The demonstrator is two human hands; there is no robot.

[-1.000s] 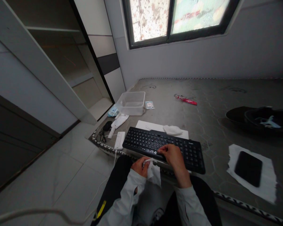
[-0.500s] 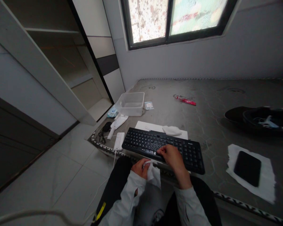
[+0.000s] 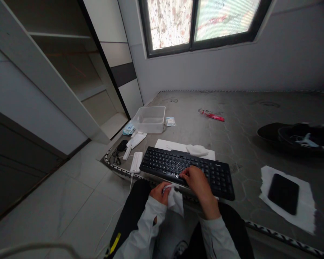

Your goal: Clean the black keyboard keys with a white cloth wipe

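Observation:
A black keyboard (image 3: 162, 161) lies along the front edge of the grey padded surface, its back edge over a white sheet (image 3: 162, 143). Over its lower middle keys is my right hand (image 3: 197, 181), thumb and fingertips pinched together close to the keys. Whatever the pinch holds, if anything, is too small to make out. Below the keyboard's front edge, above my lap, my left hand (image 3: 160, 192) is closed on a white tissue (image 3: 176, 203), which hangs down from the fingers. A crumpled white wipe (image 3: 197, 150) rests on the sheet behind the keyboard.
To the left sit a white power bank (image 3: 136, 162) with a cable, a black mouse (image 3: 122, 145) and a clear plastic box (image 3: 151, 120). A phone (image 3: 283, 193) lies on a tissue at right, below a black cap (image 3: 294, 135). A red packet (image 3: 212, 115) lies farther back.
The tissue in my left hand hangs slightly differently. My right hand stays over nearly the same keys, with its wrist a touch lower.

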